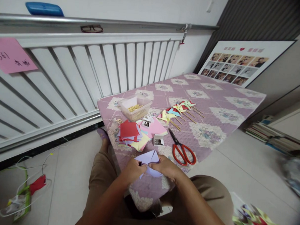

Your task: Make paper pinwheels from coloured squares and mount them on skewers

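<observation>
A lilac paper square with cut slits [148, 157] is held between my two hands, over the near end of the table. My left hand [135, 171] pinches its left side, and my right hand [166, 166] grips the right side, both thumbs on top. Just beyond lies a stack of coloured paper squares [129, 131], red on top. To the right rest scissors with red handles [183, 149], blades slightly apart. Two small open boxes [158, 140] sit by the paper stack. Farther back, several paper pinwheels on sticks [178, 110] lie in a row.
A clear plastic box with wooden sticks [135, 107] stands at the table's left edge, near a small round dish [118, 119]. A white radiator [132, 63] runs along the wall. More pinwheels [257, 221] are low at the right. Cables and a power strip [23, 203] lie on the left floor.
</observation>
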`<state>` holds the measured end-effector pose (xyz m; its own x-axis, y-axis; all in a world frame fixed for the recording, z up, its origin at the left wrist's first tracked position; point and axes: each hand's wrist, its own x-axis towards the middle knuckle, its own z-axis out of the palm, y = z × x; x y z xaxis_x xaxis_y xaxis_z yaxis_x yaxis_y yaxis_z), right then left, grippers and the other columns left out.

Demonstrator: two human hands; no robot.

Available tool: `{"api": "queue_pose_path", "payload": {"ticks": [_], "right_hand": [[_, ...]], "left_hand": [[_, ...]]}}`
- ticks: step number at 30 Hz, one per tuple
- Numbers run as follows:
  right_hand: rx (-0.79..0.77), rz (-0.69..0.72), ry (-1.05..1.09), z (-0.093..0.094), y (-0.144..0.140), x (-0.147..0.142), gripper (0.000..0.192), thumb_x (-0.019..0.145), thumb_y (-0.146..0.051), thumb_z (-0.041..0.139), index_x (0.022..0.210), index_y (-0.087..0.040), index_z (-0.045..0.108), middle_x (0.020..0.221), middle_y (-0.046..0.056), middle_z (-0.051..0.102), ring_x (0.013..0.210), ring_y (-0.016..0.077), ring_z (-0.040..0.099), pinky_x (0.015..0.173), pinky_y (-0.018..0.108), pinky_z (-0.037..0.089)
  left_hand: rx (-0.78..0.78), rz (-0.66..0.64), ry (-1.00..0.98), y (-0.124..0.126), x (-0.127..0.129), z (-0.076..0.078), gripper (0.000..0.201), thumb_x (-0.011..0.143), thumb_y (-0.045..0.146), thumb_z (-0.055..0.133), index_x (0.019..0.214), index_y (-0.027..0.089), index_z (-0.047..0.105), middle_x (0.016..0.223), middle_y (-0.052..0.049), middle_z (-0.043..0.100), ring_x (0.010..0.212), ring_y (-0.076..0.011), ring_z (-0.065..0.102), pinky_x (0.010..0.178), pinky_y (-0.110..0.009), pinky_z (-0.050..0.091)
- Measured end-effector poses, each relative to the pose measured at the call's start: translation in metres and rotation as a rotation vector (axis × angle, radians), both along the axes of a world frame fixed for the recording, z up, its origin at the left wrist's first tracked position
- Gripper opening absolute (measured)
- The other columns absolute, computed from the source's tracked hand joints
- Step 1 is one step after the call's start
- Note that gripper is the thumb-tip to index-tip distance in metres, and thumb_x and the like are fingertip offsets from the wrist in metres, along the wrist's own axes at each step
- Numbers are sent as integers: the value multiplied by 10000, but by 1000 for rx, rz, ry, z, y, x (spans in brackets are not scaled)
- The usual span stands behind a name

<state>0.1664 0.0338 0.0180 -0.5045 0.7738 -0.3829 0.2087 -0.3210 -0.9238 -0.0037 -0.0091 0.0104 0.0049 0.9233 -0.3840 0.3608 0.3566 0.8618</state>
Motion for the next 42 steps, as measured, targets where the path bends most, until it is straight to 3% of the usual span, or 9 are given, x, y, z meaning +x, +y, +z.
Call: {"api": "queue_pose_path", "payload": {"ticks": [7,11,13,17,21,24,28,32,42], "right_hand": [[45,-128,-5,13,-13,-8,142,604,-178,660,712,-173,752,621,-32,697,542,141,547,526,231,418],[54,-260,1,15,-19,-16,111,599,-175,673,688,-167,738,614,-21,703,555,158,572,527,241,427],[42,-341,25,14,-23,-21,123,623,-205,676,722,-163,736,637,-7,717,567,170,597,544,255,448],[-4,-503,128,8,-31,-34,244,666,-312,682,848,-153,713,750,44,756,648,212,666,626,302,511],[-48,-608,236,2,-39,-46,342,676,-383,687,920,-144,688,833,84,766,701,238,698,664,324,542],[-74,-659,287,-1,-43,-52,349,676,-378,695,934,-143,686,846,85,769,736,249,711,679,328,552],[-100,-698,323,-3,-46,-56,357,667,-356,732,950,-141,695,842,76,774,758,258,716,713,339,551],[-93,-707,313,-3,-49,-59,369,670,-363,741,964,-144,698,883,85,777,811,275,717,751,355,553],[-82,-713,308,-3,-53,-65,338,689,-355,722,955,-148,710,915,85,776,853,274,708,786,358,541]], "left_hand": [[34,-10,-55,1,-5,12,69,653,194,584,610,183,637,523,13,596,471,-126,487,467,-236,302],[15,-17,-157,3,-7,13,98,674,214,580,726,183,657,542,20,593,455,-121,496,473,-232,345],[-6,50,-314,2,-7,13,137,698,278,611,782,180,656,580,17,596,480,-120,510,493,-233,378],[-54,264,-853,-10,-4,9,386,665,469,712,911,186,622,755,-12,643,613,-129,578,585,-248,439],[18,316,-1046,-26,5,-1,444,681,492,739,966,169,633,859,-50,670,745,-146,611,673,-257,457],[72,383,-1031,-32,12,-3,363,650,407,794,878,151,672,786,-27,665,709,-127,589,670,-242,453],[119,429,-976,-28,18,11,406,580,366,827,891,139,699,775,-36,690,686,-143,599,667,-259,466],[96,529,-791,-22,19,20,401,566,366,813,871,133,696,784,-55,717,730,-186,642,700,-285,494],[94,581,-617,-18,16,1,339,645,318,762,935,156,691,864,-80,743,835,-230,675,742,-309,518]]}}
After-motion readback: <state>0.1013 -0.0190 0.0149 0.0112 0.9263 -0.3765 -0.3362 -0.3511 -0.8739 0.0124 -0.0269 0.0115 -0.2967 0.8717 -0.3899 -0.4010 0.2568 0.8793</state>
